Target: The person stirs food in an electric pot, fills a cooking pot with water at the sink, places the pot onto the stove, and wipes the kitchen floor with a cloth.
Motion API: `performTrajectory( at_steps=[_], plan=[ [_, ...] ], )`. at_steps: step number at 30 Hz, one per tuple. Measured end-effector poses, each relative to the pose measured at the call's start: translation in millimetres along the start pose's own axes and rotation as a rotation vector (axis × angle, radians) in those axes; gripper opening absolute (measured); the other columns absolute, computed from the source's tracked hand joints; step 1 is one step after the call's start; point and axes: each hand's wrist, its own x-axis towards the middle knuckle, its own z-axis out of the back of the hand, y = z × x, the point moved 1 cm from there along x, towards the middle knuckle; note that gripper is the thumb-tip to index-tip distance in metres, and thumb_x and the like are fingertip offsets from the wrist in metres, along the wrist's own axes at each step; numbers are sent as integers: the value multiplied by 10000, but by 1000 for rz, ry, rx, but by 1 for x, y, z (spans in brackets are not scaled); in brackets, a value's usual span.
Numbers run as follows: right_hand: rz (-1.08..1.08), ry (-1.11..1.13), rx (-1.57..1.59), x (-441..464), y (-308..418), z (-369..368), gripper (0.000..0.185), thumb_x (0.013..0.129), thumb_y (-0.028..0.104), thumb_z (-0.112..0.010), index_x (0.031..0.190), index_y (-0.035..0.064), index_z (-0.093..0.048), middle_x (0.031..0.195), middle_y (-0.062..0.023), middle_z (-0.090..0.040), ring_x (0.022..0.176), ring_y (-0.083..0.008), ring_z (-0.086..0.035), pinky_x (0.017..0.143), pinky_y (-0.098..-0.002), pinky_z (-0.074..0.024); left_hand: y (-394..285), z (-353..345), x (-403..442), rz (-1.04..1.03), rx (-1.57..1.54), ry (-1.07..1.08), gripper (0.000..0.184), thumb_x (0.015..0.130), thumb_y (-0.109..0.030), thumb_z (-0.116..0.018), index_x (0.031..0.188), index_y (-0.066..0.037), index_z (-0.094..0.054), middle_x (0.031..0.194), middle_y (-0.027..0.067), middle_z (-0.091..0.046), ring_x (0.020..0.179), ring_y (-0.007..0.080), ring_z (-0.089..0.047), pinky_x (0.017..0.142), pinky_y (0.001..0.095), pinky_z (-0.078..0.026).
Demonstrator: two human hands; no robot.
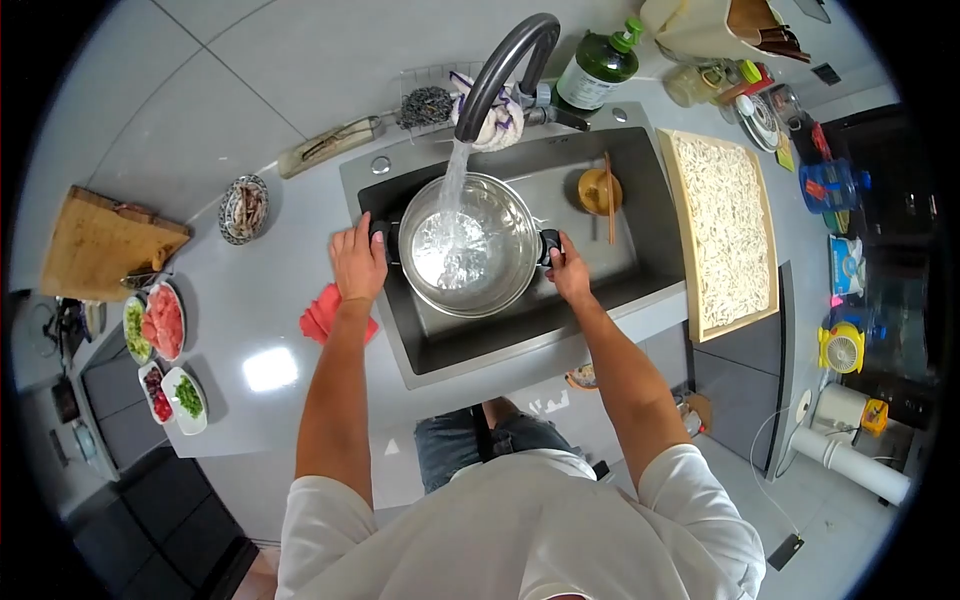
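A stainless steel pot (508, 215) with two black side handles is held level over the grey sink (440, 352). Water pours into it from the dark curved faucet (510, 60), and the water inside is rippling. My left hand (358, 258) is closed on the pot's left handle. On the other side, my right hand (570, 270) grips the right handle. Right of the pot, a small yellowish bowl (592, 192) with chopsticks (611, 215) rests in the sink.
Right of the sink lies a wooden tray (687, 235) of noodles. A red cloth (335, 312) is by my left forearm. Farther left are plates of red meat (163, 320) and chopped greens (188, 395), plus a cutting board (105, 245). A green soap bottle (597, 72) stands behind.
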Motion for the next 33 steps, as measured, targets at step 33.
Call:
performTrajectory(
  at_steps=[33],
  plan=[
    [10, 125, 576, -54, 185, 97, 330, 1029, 284, -553, 1266, 57, -583, 962, -33, -665, 707, -109, -604, 575, -260, -488, -44, 145, -35, 983, -1710, -11, 318, 1030, -218, -579, 1220, 36, -586, 1113, 109, -683, 863, 213, -663, 760, 393, -577]
  ],
)
